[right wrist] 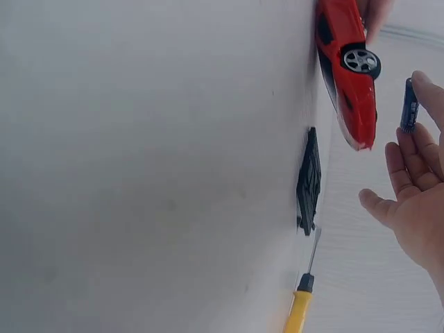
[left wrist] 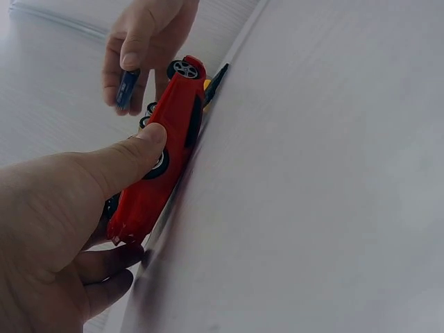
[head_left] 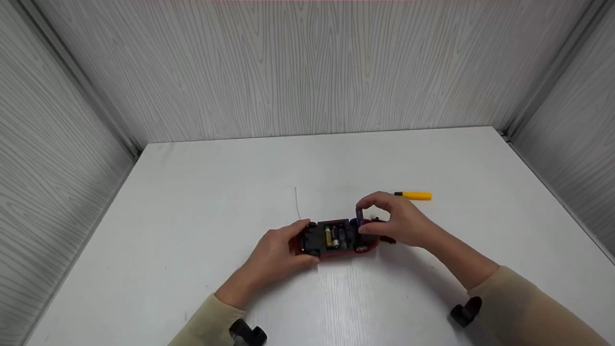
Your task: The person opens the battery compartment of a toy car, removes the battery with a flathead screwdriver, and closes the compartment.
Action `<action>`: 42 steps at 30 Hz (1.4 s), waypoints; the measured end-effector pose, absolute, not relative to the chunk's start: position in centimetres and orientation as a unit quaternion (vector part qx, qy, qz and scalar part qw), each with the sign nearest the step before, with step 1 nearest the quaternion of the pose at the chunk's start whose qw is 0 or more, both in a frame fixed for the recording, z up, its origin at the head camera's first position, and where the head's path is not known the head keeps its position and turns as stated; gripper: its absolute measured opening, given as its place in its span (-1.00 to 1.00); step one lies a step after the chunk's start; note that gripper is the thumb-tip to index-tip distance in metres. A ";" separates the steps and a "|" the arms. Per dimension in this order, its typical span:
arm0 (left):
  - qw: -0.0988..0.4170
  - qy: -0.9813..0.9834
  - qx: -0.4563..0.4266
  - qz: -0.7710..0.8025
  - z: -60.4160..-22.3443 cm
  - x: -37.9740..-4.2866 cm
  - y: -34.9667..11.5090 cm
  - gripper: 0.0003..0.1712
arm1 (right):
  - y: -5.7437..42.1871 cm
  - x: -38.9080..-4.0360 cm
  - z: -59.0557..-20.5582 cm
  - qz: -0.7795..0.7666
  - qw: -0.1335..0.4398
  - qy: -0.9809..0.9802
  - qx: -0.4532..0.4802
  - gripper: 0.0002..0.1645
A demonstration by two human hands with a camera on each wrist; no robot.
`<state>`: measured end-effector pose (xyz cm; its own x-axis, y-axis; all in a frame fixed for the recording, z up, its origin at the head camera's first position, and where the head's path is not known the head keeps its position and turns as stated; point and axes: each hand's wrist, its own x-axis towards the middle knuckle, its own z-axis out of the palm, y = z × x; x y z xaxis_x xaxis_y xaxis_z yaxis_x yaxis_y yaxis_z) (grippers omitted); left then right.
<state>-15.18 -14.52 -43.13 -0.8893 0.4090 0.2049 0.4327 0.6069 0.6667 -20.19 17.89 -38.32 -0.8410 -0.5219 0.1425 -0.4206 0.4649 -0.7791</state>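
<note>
A red toy car (head_left: 314, 238) lies upside down on the table, its black underside facing up and its battery compartment uncovered. Two batteries (head_left: 329, 238) sit side by side in it, with a slot beside them on the right. My left hand (head_left: 276, 254) grips the car's left end, thumb on the near side and fingers on the far side; the left wrist view shows the thumb by a wheel (left wrist: 158, 166). Over the car's right end, my right hand (head_left: 403, 223) pinches a dark blue battery (right wrist: 410, 107) upright between thumb and fingertips.
A black flat cover (right wrist: 310, 182) lies on the table just past the car's right end. Behind the right hand is a screwdriver with a yellow handle (head_left: 417, 195). A thin wire (head_left: 297, 202) extends from the car's far left side. Wood-grain panels (head_left: 307, 72) enclose the table.
</note>
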 end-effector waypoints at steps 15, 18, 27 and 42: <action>0.006 -0.896 -0.228 -0.381 -43.2 -15.2 -14.6 -0.04 | 23.1 -20.9 -38.7 -0.446 0.027 0.860 -0.245 -0.47; 0.002 -0.896 -0.222 -0.384 -43.2 -15.1 -14.6 -0.04 | 24.0 -21.1 -39.0 -0.442 0.026 0.865 -0.238 -0.46; -0.008 -0.899 -0.219 -0.380 -43.0 -15.2 -14.6 -0.04 | 26.1 -21.7 -39.9 -0.421 0.048 0.883 -0.205 -0.39; -0.003 -0.894 -0.228 -0.385 -43.0 -15.1 -14.7 -0.07 | 27.6 -22.5 -41.2 -0.367 0.073 0.913 -0.162 -0.41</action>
<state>-15.11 -14.66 -43.04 -0.8956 0.4110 0.1700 0.4062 0.5999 0.6893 -22.54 27.56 -41.20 -0.9368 -0.3495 -0.0147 -0.2423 0.6786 -0.6934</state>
